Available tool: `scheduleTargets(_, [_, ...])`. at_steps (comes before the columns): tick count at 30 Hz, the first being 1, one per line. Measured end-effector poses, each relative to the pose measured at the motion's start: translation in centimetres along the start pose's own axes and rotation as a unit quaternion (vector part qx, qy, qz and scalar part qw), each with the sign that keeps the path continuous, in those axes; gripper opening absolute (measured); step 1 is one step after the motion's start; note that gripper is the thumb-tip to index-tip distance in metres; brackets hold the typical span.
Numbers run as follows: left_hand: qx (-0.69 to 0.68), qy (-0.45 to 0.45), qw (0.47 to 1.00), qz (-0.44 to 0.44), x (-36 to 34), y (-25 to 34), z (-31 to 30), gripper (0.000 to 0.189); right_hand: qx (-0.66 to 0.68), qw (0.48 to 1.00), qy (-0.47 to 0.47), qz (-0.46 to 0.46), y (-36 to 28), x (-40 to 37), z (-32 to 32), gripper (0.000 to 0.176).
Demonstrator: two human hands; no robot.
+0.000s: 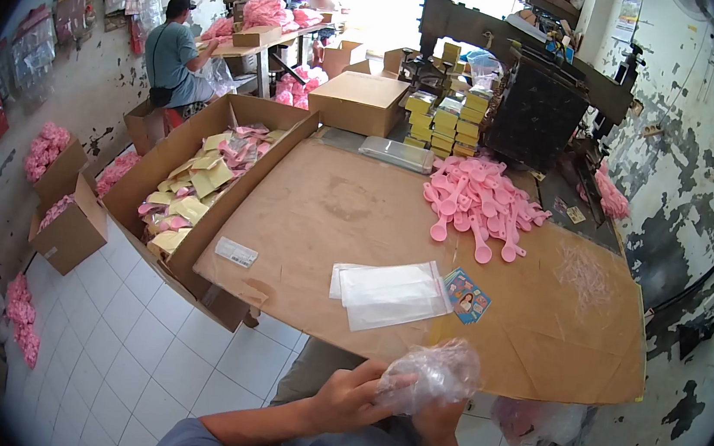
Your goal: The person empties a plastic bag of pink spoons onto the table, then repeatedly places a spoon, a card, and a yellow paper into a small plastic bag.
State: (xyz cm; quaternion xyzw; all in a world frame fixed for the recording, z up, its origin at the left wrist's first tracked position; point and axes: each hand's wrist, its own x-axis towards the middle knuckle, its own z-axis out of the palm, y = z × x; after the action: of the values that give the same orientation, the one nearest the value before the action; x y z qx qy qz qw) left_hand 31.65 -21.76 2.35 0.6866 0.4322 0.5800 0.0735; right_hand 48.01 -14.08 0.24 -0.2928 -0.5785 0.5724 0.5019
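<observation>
A crumpled clear plastic bag (441, 371) is bunched up in front of my body, just off the table's near edge. My left hand (354, 391) has its fingers closed on the bag's left side. On the other side, my right hand (439, 419) grips the bag from below, its fingers partly hidden by the film. Nearest to them on the table lie flat clear plastic sleeves (393, 296), with printed cards (466, 296) beside their right end. Farther back is a heap of pink plastic measuring scoops (481, 197).
A brown cardboard sheet (315, 210) covers the table. Left of it stands a long carton (250, 160) of packed pouches. Stacked yellow card bundles (446, 123), a closed box (358, 101) and a dark machine (538, 111) line the back. A co-worker (174, 56) sits at the far left.
</observation>
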Motion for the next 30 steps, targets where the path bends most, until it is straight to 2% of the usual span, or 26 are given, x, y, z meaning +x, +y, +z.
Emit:
scheduleTargets(2, [0.047, 0.021, 0.998, 0.044, 0.5, -0.9, -1.0, 0.063, -0.019, 0.994, -0.095, -0.041, -1.4, 0.8, -0.1, 0.051])
scheduleTargets(4, [0.053, 0.102, 0.993, 0.010, 1.5, -1.5, -1.5, 0.060, -0.055, 0.960, -0.208, -0.178, -5.4, 2.6, 0.1, 0.050])
scheduleTargets(5, [0.056, 0.143, 0.988, -0.007, 1.9, -1.7, -1.6, 0.059, -0.120, 0.949, -0.214, -0.200, -5.9, 2.7, -0.3, 0.046])
scheduleTargets(8, [-0.039, 0.162, 0.982, -0.084, 2.7, -2.5, -1.4, 0.057, -0.253, 0.897, -0.218, -0.289, -4.3, 2.9, -1.6, 0.038])
scheduleTargets(10, [-0.069, 0.140, 0.985, -0.080, 3.6, -2.4, -0.6, 0.056, -0.267, 0.905, -0.212, -0.254, -1.3, 2.4, -2.8, 0.038])
scheduleTargets(11, [-0.084, 0.128, 0.985, -0.076, 4.0, -2.3, -0.3, 0.056, -0.253, 0.926, -0.181, -0.215, -0.7, 2.2, -3.1, 0.038])
scheduleTargets(13, [-0.085, 0.042, 0.995, -0.030, 4.9, -2.2, -0.4, 0.055, -0.195, 0.970, -0.089, -0.115, -1.6, 2.5, -2.2, 0.038])
scheduleTargets(15, [-0.194, -0.005, 0.980, -0.037, 4.0, -2.6, 1.2, 0.052, -0.113, 0.985, 0.029, -0.125, -2.0, 4.0, -0.7, 0.039])
scheduleTargets(16, [-0.185, -0.035, 0.981, -0.037, 3.7, -2.6, 1.4, 0.050, -0.075, 0.974, 0.088, -0.195, -1.5, 5.1, 0.1, 0.040])
scheduleTargets(18, [-0.175, -0.066, 0.982, -0.037, 3.5, -2.4, 1.4, 0.048, -0.123, 0.943, 0.108, -0.290, -1.2, 6.0, 0.3, 0.043])
scheduleTargets(20, [-0.180, -0.042, 0.982, -0.033, 4.0, -3.1, 1.2, 0.047, -0.294, 0.896, 0.035, -0.331, -1.4, 6.1, -0.4, 0.047])
scheduleTargets(21, [-0.188, -0.019, 0.982, -0.029, 4.4, -3.5, 1.1, 0.047, -0.300, 0.895, -0.031, -0.329, -1.4, 6.2, -0.7, 0.054])
scheduleTargets(24, [-0.145, -0.004, 0.986, -0.079, 6.2, -3.4, -1.1, 0.049, -0.310, 0.893, -0.058, -0.321, -2.4, 6.0, 0.2, 0.060])
scheduleTargets(26, [-0.240, -0.068, 0.965, -0.084, 6.1, -3.7, -0.8, 0.060, -0.279, 0.908, -0.034, -0.310, -1.8, 5.7, 1.1, 0.063])
scheduleTargets(28, [-0.279, -0.148, 0.941, -0.120, 5.5, -3.0, -0.5, 0.067, -0.193, 0.955, -0.044, -0.220, 0.0, 4.4, -0.2, 0.064])
scheduleTargets(29, [-0.274, -0.203, 0.930, -0.135, 5.1, -2.9, -0.3, 0.070, -0.125, 0.980, -0.070, -0.135, 0.9, 3.5, -2.4, 0.064])
scheduleTargets(30, [-0.267, -0.256, 0.918, -0.147, 4.8, -2.8, -0.1, 0.073, -0.124, 0.983, -0.085, -0.107, 1.0, 2.7, -4.5, 0.064])
